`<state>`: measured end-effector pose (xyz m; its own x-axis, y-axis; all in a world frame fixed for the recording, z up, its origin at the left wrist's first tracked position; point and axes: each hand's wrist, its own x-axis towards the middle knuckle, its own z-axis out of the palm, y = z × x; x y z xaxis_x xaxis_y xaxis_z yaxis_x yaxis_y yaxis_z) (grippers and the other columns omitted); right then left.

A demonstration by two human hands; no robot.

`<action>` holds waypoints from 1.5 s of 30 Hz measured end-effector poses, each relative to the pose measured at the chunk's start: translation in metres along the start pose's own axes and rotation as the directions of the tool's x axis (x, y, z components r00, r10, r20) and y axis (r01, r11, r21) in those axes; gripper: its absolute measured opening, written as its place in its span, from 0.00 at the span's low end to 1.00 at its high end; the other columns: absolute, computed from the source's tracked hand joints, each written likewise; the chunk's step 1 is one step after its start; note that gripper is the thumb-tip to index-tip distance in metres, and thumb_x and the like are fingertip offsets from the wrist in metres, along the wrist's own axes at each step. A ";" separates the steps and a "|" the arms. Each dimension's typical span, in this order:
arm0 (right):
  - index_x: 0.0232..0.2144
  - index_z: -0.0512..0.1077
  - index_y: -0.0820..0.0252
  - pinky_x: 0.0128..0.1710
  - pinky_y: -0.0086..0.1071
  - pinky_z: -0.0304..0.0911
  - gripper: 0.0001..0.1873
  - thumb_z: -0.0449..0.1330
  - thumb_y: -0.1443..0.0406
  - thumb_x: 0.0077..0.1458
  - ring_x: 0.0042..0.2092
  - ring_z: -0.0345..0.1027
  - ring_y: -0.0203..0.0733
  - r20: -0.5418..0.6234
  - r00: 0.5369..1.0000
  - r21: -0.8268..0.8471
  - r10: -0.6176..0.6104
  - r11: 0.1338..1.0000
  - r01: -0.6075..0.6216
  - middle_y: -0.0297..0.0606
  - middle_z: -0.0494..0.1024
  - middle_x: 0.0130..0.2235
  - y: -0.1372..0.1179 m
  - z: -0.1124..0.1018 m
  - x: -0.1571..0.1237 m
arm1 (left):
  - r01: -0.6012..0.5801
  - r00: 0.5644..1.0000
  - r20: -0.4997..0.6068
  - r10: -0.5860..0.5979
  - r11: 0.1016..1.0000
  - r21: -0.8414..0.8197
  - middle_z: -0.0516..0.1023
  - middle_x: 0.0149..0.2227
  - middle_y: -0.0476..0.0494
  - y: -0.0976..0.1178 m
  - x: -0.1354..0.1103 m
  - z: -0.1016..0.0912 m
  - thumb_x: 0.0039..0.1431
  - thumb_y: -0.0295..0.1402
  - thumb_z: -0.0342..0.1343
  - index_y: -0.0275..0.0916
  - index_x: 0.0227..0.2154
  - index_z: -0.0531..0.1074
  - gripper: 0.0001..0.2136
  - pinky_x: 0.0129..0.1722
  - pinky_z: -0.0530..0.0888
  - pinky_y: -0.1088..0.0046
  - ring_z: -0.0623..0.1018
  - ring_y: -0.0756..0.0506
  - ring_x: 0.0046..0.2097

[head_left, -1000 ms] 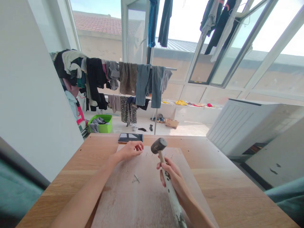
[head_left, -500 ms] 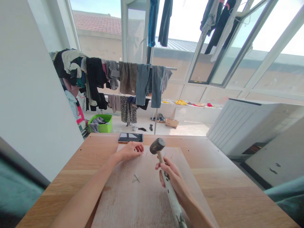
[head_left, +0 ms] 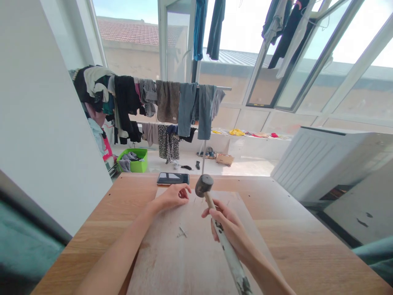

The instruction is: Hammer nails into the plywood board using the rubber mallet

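On the pale board (head_left: 166, 262), atop the wood table (head_left: 301, 233), we've got loose nails (head_left: 183, 232) lying crossed near the middle, plus thin nails (head_left: 194, 200) standing toward the far edge. Our right hand (head_left: 227, 219) has its fingers wrapped round the mallet (head_left: 229, 254) handle, dark head tilted up over the board's far part. Our left hand (head_left: 175, 196) is at the far-left corner, fingers curled narrow; can't tell if they grip anything. Phone (head_left: 173, 178) lies just beyond it.
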<state>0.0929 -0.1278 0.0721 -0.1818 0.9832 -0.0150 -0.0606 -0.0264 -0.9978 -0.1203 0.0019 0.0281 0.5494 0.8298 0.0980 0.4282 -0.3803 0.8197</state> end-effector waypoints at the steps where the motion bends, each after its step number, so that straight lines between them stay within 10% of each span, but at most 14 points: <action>1: 0.45 0.69 0.59 0.16 0.26 0.54 0.21 0.60 0.51 0.56 0.17 0.60 0.27 0.002 1.000 -0.011 0.010 1.000 -0.010 0.37 0.76 0.37 -0.005 0.003 0.002 | -0.009 1.000 -0.004 0.009 1.000 -0.004 0.79 0.30 0.50 0.000 0.000 0.000 0.47 0.27 0.57 0.38 0.39 0.73 0.14 0.34 0.71 0.77 0.77 0.50 0.33; 12: 0.50 0.67 0.59 0.15 0.26 0.56 0.24 0.57 0.50 0.59 0.16 0.59 0.26 0.003 0.991 0.026 -0.131 0.991 0.131 0.38 0.75 0.38 0.043 0.026 0.015 | -0.052 0.998 -0.041 0.052 0.999 -0.003 0.78 0.31 0.49 0.002 -0.002 0.002 0.46 0.26 0.58 0.37 0.34 0.71 0.09 0.32 0.70 0.76 0.75 0.50 0.31; 30: 0.50 0.69 0.60 0.14 0.25 0.59 0.25 0.60 0.51 0.56 0.20 0.57 0.29 -0.001 0.998 -0.023 -0.060 0.998 0.060 0.35 0.74 0.33 0.042 0.031 0.012 | 0.015 1.000 0.003 -0.016 0.999 0.046 0.75 0.30 0.51 0.002 -0.002 -0.006 0.44 0.29 0.59 0.38 0.33 0.68 0.11 0.32 0.68 0.75 0.73 0.48 0.32; 39: 0.49 0.68 0.60 0.14 0.25 0.58 0.26 0.59 0.49 0.56 0.19 0.58 0.29 -0.043 0.993 0.039 -0.108 0.993 0.109 0.35 0.74 0.33 0.039 0.028 0.011 | 0.069 0.995 0.055 -0.080 0.980 0.186 0.76 0.31 0.50 0.038 -0.010 -0.039 0.48 0.33 0.58 0.40 0.30 0.68 0.07 0.32 0.70 0.75 0.76 0.48 0.33; 45: 0.47 0.68 0.60 0.14 0.25 0.59 0.23 0.60 0.50 0.56 0.19 0.60 0.29 -0.091 0.989 0.041 -0.119 0.992 0.123 0.34 0.74 0.33 0.036 0.026 0.010 | -0.002 0.968 0.235 -0.084 0.939 0.343 0.74 0.27 0.52 0.072 -0.038 -0.028 0.40 0.29 0.60 0.41 0.26 0.71 0.07 0.26 0.63 0.74 0.72 0.48 0.29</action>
<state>0.0636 -0.1230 0.0372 -0.0835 0.9916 0.0985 -0.1225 0.0878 -0.9886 -0.1301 -0.0456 0.0995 0.6646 0.7395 -0.1065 0.6473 -0.4988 0.5763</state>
